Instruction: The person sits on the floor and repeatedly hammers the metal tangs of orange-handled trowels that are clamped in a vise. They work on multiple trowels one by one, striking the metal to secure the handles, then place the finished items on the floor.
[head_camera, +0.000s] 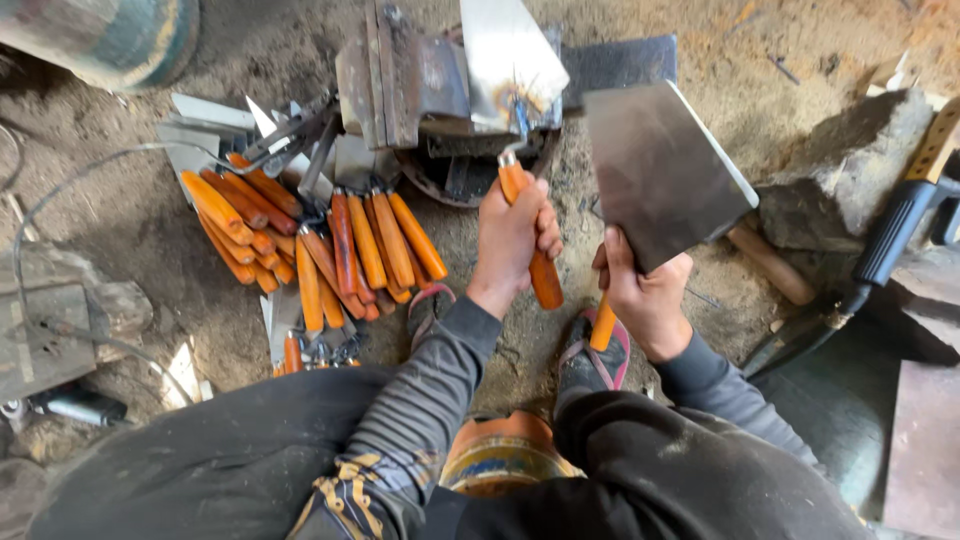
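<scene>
My left hand (515, 240) grips the orange wooden handle (545, 280) of a steel trowel whose shiny triangular blade (505, 60) points away from me over a metal block. My right hand (645, 295) holds a second tool by its orange handle (603, 325); that tool's broad grey rectangular blade (660, 170) stands upright just above the hand. The two hands are side by side, a few centimetres apart.
A heap of several orange-handled trowels (320, 245) lies on the dirt floor at left. A rusty metal block (400, 80) stands ahead, a stone (845, 170) at right with a wooden handle (770, 262) beside it, and a black-handled tool (895, 230) further right. A cable (70, 200) curls at left.
</scene>
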